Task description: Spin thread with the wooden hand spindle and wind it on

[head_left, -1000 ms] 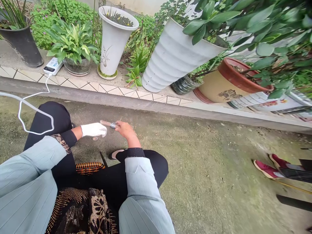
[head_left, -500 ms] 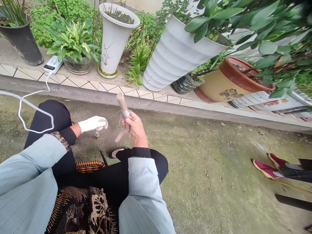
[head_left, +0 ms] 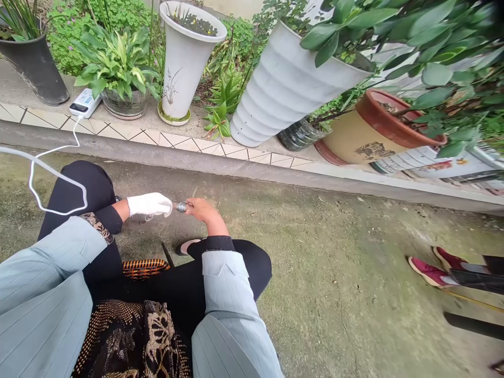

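Note:
My right hand (head_left: 201, 209), bare, is closed around a short forked stick. Silvery wire (head_left: 181, 207) is wound in a tight coil on the stick, just beyond my fingertips. A white knitted glove covers my left hand (head_left: 151, 205), whose fingers are curled in by the coil's left side. The loose strand that my left hand pinches is too thin and blurred to follow now. Some small blurred thing shows under the gloved fingers. Most of the stick is hidden by my two hands.
An orange-and-black woven basket (head_left: 145, 269) sits between my legs. Along the tiled ledge (head_left: 165, 140) stand several potted plants, among them a white pot (head_left: 179, 68), and a white power bank (head_left: 85, 103) with a cable. Another person's red shoes (head_left: 429, 270) are at right.
My right hand has lowered and turned the stick from upright to about level, bringing the wire coil left against my gloved hand. My left hand has stayed almost in place.

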`<action>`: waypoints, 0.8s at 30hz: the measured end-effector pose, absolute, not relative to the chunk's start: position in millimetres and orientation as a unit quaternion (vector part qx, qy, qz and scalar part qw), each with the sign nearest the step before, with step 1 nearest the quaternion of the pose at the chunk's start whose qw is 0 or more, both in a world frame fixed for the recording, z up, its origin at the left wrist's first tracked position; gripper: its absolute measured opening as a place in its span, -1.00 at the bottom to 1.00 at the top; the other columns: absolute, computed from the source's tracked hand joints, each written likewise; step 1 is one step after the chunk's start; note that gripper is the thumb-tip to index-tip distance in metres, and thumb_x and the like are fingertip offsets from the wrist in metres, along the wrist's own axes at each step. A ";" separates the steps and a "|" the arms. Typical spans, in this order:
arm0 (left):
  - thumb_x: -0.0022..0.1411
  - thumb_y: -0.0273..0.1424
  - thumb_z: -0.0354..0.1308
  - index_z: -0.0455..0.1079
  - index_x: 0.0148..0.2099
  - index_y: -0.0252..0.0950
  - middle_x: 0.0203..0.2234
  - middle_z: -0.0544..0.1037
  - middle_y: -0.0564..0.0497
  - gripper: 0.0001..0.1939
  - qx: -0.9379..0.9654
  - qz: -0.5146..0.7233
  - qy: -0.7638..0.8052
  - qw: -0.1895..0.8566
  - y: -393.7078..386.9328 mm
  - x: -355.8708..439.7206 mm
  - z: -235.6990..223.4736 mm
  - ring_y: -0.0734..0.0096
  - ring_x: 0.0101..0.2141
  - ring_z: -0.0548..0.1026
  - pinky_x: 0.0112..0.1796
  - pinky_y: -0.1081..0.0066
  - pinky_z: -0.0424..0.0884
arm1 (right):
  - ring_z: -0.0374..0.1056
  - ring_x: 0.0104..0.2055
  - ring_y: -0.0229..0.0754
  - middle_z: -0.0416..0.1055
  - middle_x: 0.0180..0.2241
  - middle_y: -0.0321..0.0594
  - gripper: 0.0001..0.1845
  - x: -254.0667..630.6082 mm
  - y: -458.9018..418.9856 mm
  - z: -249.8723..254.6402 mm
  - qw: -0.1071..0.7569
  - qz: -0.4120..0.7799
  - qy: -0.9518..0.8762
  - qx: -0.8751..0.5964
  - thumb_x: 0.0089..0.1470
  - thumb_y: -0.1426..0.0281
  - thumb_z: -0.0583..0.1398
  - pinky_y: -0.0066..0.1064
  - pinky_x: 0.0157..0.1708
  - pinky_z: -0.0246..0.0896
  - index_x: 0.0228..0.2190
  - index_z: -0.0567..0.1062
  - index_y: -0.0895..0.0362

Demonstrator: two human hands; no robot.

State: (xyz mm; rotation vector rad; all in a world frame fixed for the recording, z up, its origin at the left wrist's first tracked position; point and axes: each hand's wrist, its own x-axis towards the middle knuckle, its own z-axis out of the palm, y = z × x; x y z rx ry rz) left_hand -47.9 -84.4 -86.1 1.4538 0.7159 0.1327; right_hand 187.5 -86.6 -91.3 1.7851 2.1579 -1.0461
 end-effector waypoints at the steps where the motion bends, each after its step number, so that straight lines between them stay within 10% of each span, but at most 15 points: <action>1: 0.16 -0.22 0.11 0.40 -0.41 -0.35 -0.67 0.28 0.10 -0.72 0.648 0.064 0.321 0.687 -83.9 -47.8 -84.5 0.58 -0.66 0.16 -0.60 0.52 0.08 | 0.41 -0.18 -0.12 0.53 -0.17 -0.12 -0.60 187.4 -87.8 -91.0 0.088 -0.360 0.729 0.576 -0.07 0.43 0.29 -0.42 -0.26 0.17 -0.12 0.52 0.12; 10: 0.11 -0.30 0.10 0.38 -0.44 -0.37 -0.61 0.36 0.08 -0.78 0.674 0.131 0.362 0.630 -74.2 -51.3 -76.2 0.60 -0.62 0.19 -0.57 0.56 0.15 | 0.30 -0.45 -0.32 0.46 -0.44 -0.33 -0.65 192.0 -97.3 -76.7 0.044 -0.645 0.653 0.393 -0.15 0.44 0.30 -0.49 -0.38 0.20 -0.22 0.53 0.16; 19: 0.22 -0.15 0.10 0.43 -0.32 -0.38 -0.66 0.33 0.08 -0.65 0.614 0.128 0.282 0.726 -85.2 -41.5 -88.5 0.60 -0.65 0.20 -0.59 0.55 0.17 | 0.28 -0.41 -0.29 0.48 -0.20 -0.15 -0.47 203.0 -95.9 -64.1 -0.484 -0.589 0.470 0.445 -0.09 0.22 0.30 -0.40 -0.37 0.29 -0.06 0.43 0.12; 24: 0.22 -0.21 0.10 0.46 -0.33 -0.37 -0.67 0.28 0.10 -0.70 0.630 0.058 0.254 0.732 -88.3 -40.2 -86.9 0.58 -0.64 0.18 -0.58 0.52 0.19 | 0.38 -0.23 -0.19 0.49 -0.16 -0.11 -0.54 196.5 -82.7 -90.5 -0.227 -0.419 0.550 0.685 -0.07 0.43 0.25 -0.36 -0.21 0.26 -0.05 0.44 0.15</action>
